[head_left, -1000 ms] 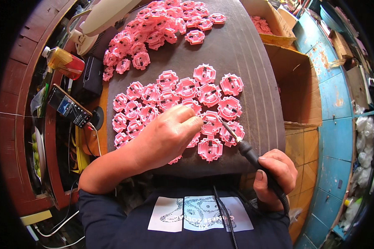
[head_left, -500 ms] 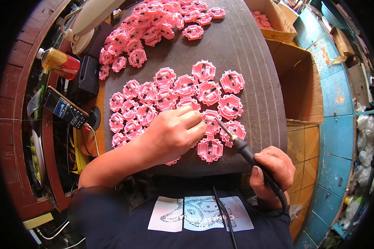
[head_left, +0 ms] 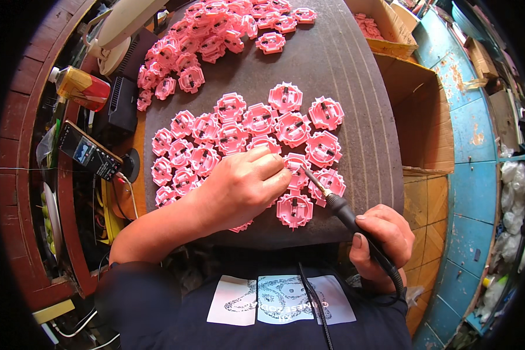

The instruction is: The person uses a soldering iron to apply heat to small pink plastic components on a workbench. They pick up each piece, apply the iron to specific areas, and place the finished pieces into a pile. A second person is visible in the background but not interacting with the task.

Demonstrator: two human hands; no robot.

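My right hand is wrapped round the black handle of a soldering iron. Its thin metal tip points up and left, at a pink plastic housing with small dark parts inside. Beside that housing, my left hand is closed, its fingertips pinched together at the piece's left side. What the pinch holds is hidden behind the fingers. Several like pink housings lie round both hands, among them one just below the tip and one under the iron's shaft.
A heap of pink housings lies at the far end of the dark table mat. Open cardboard boxes stand on the right. To the left are a bottle, a phone and a white lamp.
Both hands and the soldering iron hold almost the same place. The iron's tip has shifted very slightly to the left.
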